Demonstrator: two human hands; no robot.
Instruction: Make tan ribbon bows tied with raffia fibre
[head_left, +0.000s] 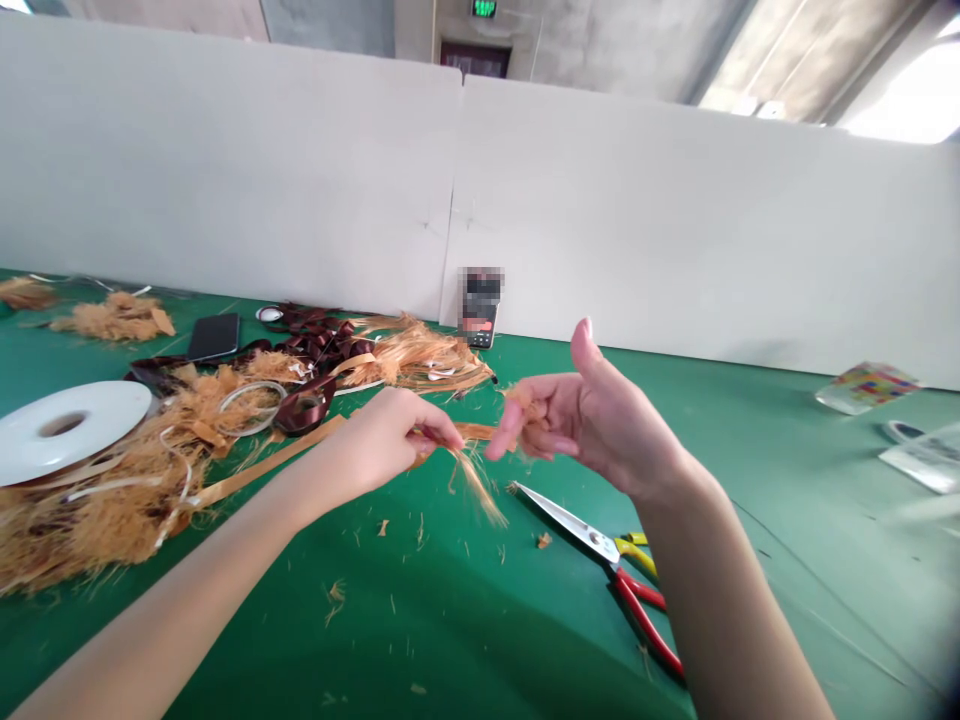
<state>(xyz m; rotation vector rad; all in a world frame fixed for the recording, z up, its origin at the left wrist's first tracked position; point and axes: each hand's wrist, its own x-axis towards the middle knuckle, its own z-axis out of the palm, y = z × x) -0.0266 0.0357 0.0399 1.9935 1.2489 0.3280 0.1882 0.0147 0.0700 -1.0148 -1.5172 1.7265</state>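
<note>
A flat tan fibre strip (pixel 472 432) lies across the centre of the view, in the near-middle of the table, with a wisp of loose fibres (pixel 477 486) hanging from it. The left hand (pixel 382 442) has its fingers closed, gripping the strip. The right hand (pixel 581 425) is just to the right, thumb raised and apart, remaining fingers curled at a small fibre tuft (pixel 519 402); whether they grip it cannot be determined.

Steel scissors with red and yellow handles (pixel 600 540) lie near right on a green table mat (pixel 450 625). To the far left are a frayed tan fibre pile (pixel 97 510), a white ribbon spool (pixel 64 430) and dark maroon ribbon (pixel 322 340). A black smartphone (pixel 214 336) lies farther back.
</note>
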